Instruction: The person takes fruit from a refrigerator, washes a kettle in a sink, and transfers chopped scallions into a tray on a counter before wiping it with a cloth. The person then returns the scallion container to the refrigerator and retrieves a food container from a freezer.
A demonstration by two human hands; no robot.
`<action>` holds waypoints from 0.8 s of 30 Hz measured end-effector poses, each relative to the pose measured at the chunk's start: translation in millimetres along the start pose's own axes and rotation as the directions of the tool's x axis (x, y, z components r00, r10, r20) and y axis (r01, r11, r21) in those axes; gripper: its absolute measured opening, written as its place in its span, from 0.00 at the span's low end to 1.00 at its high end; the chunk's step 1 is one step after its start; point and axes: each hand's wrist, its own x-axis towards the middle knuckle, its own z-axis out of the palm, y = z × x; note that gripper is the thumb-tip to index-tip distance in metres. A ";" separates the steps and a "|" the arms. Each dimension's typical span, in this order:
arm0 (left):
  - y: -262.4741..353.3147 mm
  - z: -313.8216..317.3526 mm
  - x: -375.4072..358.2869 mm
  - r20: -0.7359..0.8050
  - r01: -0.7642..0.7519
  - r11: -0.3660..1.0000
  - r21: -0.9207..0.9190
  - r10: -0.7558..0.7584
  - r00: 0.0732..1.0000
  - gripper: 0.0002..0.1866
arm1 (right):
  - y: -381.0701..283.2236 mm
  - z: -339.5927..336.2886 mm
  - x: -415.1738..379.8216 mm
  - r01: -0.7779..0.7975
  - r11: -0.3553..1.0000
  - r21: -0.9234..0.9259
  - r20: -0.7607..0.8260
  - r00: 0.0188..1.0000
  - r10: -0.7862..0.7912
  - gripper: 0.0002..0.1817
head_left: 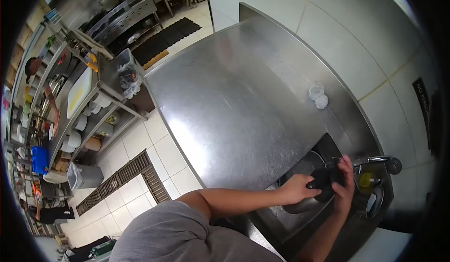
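Observation:
My left hand (300, 189) is closed on the left side of a black rounded object (323, 181), perhaps a small bowl or cup; its exact kind is too dark to make out. On its right side my right hand (345, 187) grips it with bent fingers. Both hands are over the sink (286, 231), close to the tap (375, 159). Below them a round metal vessel (300, 208) sits in the basin, partly hidden by the hands and the black object. Something yellow (367, 179) lies beside the tap.
A steel counter (225, 107) adjoins the sink, with whitish crumpled pieces (318, 96) near its back ledge. Tiled wall (347, 41) stands behind. At the left are shelves with bowls (72, 141), a bin (85, 175), a floor drain (115, 182) and other people.

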 end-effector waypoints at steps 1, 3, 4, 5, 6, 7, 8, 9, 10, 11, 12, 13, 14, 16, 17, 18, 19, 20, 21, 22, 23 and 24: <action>-0.1 2.5 0.2 -0.014 -0.003 1.000 -0.003 0.003 1.000 0.18 | -12.1 -3.8 -10.3 -0.017 0.997 0.076 -0.057 0.998 0.021 0.39; -3.3 9.6 2.0 0.030 -0.098 0.959 0.267 0.094 0.995 0.21 | -3.0 -27.5 -18.3 -0.093 0.992 0.086 -0.005 0.996 0.094 0.44; -8.1 15.7 4.4 0.017 -0.099 0.935 0.340 0.100 0.995 0.21 | -2.4 -24.8 -17.9 -0.140 0.986 -0.091 0.056 0.988 0.145 0.43; -4.2 15.4 5.9 0.039 -0.122 0.932 0.340 0.115 0.993 0.21 | -1.7 -27.4 -22.2 -0.195 0.942 -0.275 0.076 0.972 0.223 0.41; -1.6 15.2 9.1 0.070 0.020 0.961 0.277 -0.041 0.997 0.20 | 2.6 -33.6 -20.5 -0.157 0.953 -0.259 0.115 0.975 0.192 0.39; -3.1 19.4 12.8 0.063 -0.029 0.950 0.311 0.010 0.998 0.19 | 11.6 -45.7 -12.7 -0.117 0.962 -0.248 0.149 0.976 0.157 0.37; -3.8 23.2 18.9 0.080 0.077 0.945 0.317 -0.108 0.991 0.19 | 24.6 -56.5 -8.1 -0.124 0.981 -0.150 0.151 0.978 0.146 0.33; -30.2 36.3 28.4 -0.032 -0.036 0.961 0.274 0.046 0.998 0.20 | 47.0 -67.5 -3.8 -0.250 0.958 0.138 0.119 0.965 0.234 0.29; -36.4 43.8 36.7 -0.082 -0.002 0.987 0.160 0.016 0.996 0.18 | 78.8 -77.4 9.0 -0.240 0.933 0.267 -0.013 0.967 0.253 0.27; -37.1 51.2 42.1 -0.050 -0.002 0.988 0.152 0.010 0.999 0.18 | 99.6 -84.2 19.6 -0.205 0.896 0.394 -0.131 0.952 0.275 0.26; -37.5 57.3 49.3 -0.088 0.074 0.992 0.102 -0.066 0.994 0.17 | 99.1 -84.5 26.3 -0.230 0.916 0.329 -0.081 0.959 0.270 0.25; -34.5 62.0 57.0 -0.129 0.145 0.988 0.052 -0.137 0.982 0.16 | 90.4 -79.8 33.6 -0.249 0.933 0.262 -0.023 0.964 0.264 0.24; -32.5 68.6 65.1 -0.119 0.148 0.987 0.055 -0.141 0.983 0.16 | 80.2 -74.5 37.5 -0.247 0.969 -0.003 0.033 0.968 0.247 0.24; -34.7 81.1 73.2 -0.129 0.191 0.977 0.097 -0.178 0.976 0.09 | 90.3 -79.6 37.6 0.032 0.832 -0.553 0.181 0.980 0.083 0.23; -38.7 87.3 77.3 -0.116 0.203 0.974 0.099 -0.191 0.975 0.09 | 98.0 -89.1 39.2 0.013 0.834 -0.552 0.168 0.981 0.096 0.23; -43.2 93.4 79.8 -0.104 0.198 0.969 0.146 -0.184 0.977 0.09 | 105.0 -99.1 39.7 -0.160 0.952 -0.262 0.134 0.971 0.200 0.24; -46.7 97.8 82.1 -0.094 0.186 0.964 0.192 -0.170 0.981 0.10 | 110.5 -108.1 40.4 -0.307 0.950 0.059 0.132 0.946 0.297 0.24; -54.8 101.2 85.2 -0.087 0.163 0.955 0.247 -0.146 0.985 0.11 | 110.9 -113.3 43.2 -0.310 0.949 0.056 0.126 0.945 0.301 0.24; -62.9 104.9 87.2 -0.079 0.169 0.955 0.244 -0.154 0.985 0.11 | 113.1 -114.4 43.9 -0.335 0.942 0.010 0.052 0.941 0.334 0.25; -70.6 108.0 89.7 -0.113 0.192 0.957 0.219 -0.170 0.979 0.11 | 116.0 -112.9 44.7 -0.360 0.932 -0.033 -0.023 0.933 0.359 0.26; -76.3 111.1 93.7 -0.147 0.212 0.957 0.198 -0.185 0.972 0.10 | 118.6 -110.4 46.0 -0.384 0.920 -0.070 -0.099 0.921 0.377 0.27; -80.5 114.6 96.8 -0.181 0.168 0.966 0.199 -0.132 0.974 0.11 | 133.4 -106.6 43.4 -0.420 0.855 -0.303 -0.025 0.901 0.434 0.28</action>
